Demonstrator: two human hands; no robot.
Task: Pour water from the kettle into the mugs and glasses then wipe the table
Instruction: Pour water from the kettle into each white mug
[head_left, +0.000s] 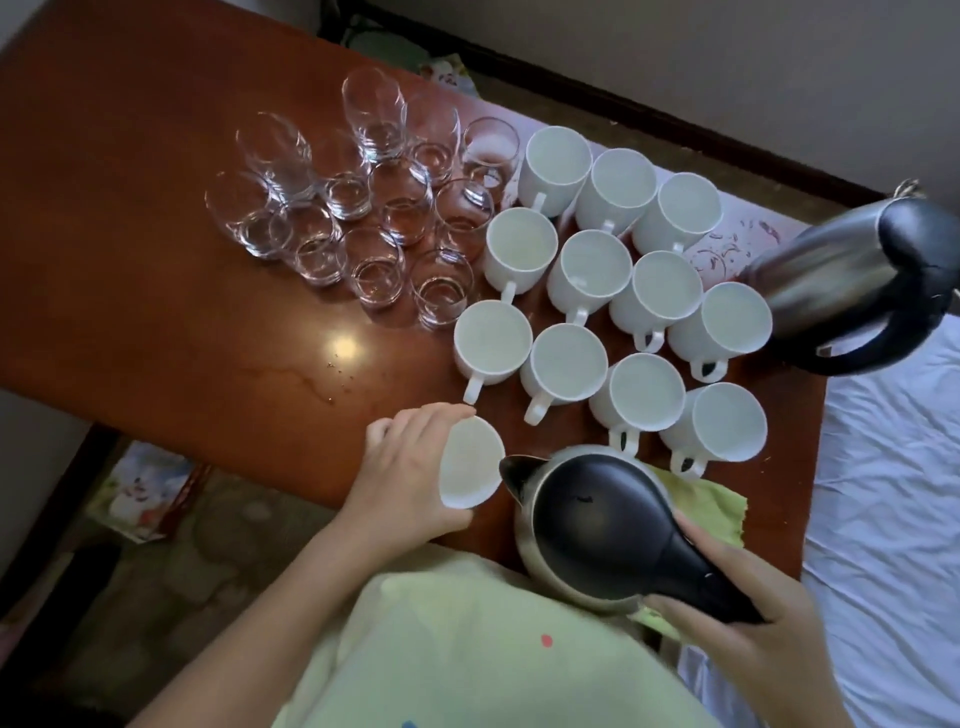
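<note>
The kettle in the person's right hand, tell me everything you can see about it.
The shiny steel kettle with a black plastic lid and handle is tilted leftward at the near edge of the brown wooden table. The right hand grips its black handle, fingers curled round it. Its pointed steel spout sits at the rim of the tilted white ceramic mug, which the left hand holds. No stream of water is discernible. A green cloth lies behind it.

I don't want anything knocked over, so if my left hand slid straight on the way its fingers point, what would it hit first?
Probably the handle of the nearest standing mug, just beyond the fingertips of the left hand, which holds the mug being filled. Depth is hard to judge from above.
</note>
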